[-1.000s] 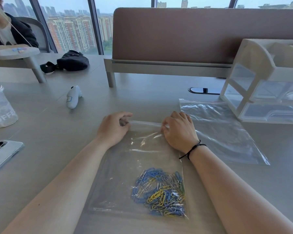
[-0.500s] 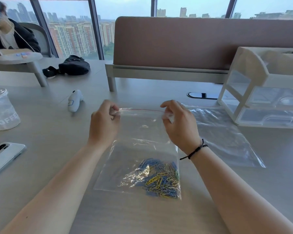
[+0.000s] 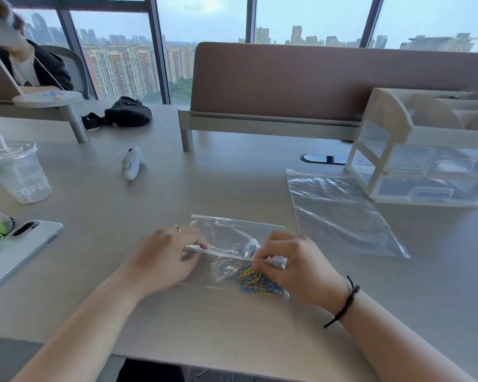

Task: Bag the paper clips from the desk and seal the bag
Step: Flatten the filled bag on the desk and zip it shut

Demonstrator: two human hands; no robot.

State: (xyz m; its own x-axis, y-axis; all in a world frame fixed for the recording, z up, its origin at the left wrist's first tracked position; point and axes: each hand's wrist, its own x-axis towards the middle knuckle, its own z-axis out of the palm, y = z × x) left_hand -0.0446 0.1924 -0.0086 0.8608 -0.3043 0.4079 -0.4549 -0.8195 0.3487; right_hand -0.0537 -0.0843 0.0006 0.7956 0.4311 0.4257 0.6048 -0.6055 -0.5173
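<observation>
Now the bag (image 3: 232, 241) lies nearer the desk (image 3: 232, 321) edge than it did a moment ago, and its shape is different. A second ago it lay flat with both hands pressing along the top strip; half a second ago the hands held it up by the two top corners, clips hanging at the bottom. At this moment the top is folded down toward the person, so the sealed strip crosses the middle of the bag and sits just above the clips (image 3: 255, 281).

The left hand (image 3: 166, 257) pinches the left end of that strip between thumb and fingers. The right hand (image 3: 293, 267) pinches the right end, where the plastic bunches into a small crumple. Both grips are narrow and closed on the bag.

The clips, blue and yellow, sit in a heap inside the bag, under the fold and close to the right hand. None show loose on the desk.

Judging from this, the bagging is done and the sealing likely is too; the fold looks like tidying or a check of the closure. Whether the strip is fully closed along its length cannot be told. A second, empty bag (image 3: 340, 213) lies well to the right.
</observation>
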